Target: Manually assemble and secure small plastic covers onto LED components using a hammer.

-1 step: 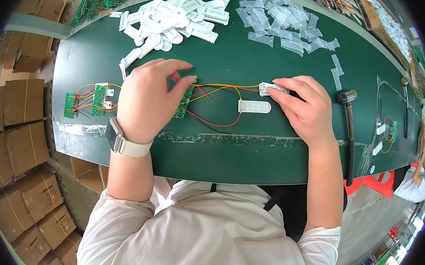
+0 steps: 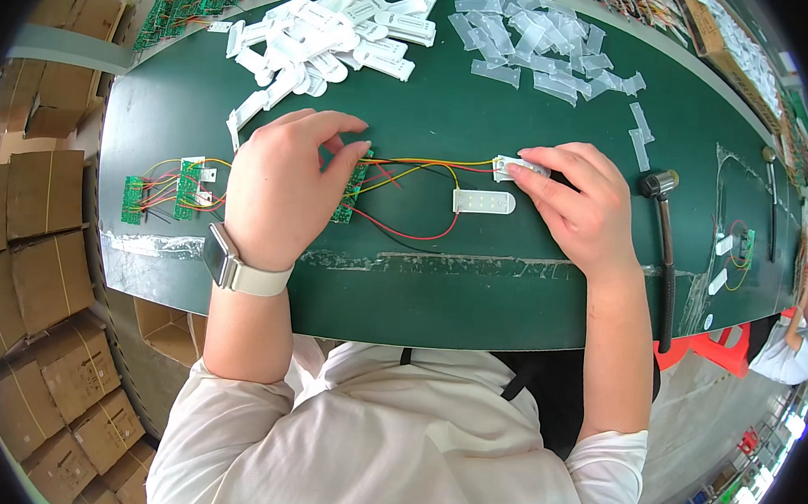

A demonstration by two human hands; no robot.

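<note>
My right hand [image 2: 576, 200] pinches a small white LED lamp piece [image 2: 504, 169] between thumb and fingers, covering most of it. Yellow and red wires [image 2: 429, 163] run from that piece leftward to a green circuit board [image 2: 343, 212]. My left hand [image 2: 287, 183], with a watch on its wrist, lies over the board's left side; thumb and forefinger are apart, the thumb tip by the board's upper end. Its other fingers are mostly hidden. Below the wires a second LED lamp piece [image 2: 483, 202] lies flat, joined to the board by a looping wire.
Farther back are a pile of white plastic housings [image 2: 325, 40] and a pile of clear plastic strips [image 2: 540, 41]. Wired boards [image 2: 186, 190] lie at left. A hammer [image 2: 664, 242] rests right of my right hand. Cardboard boxes [image 2: 47, 199] are stacked left of the green table [image 2: 419, 300].
</note>
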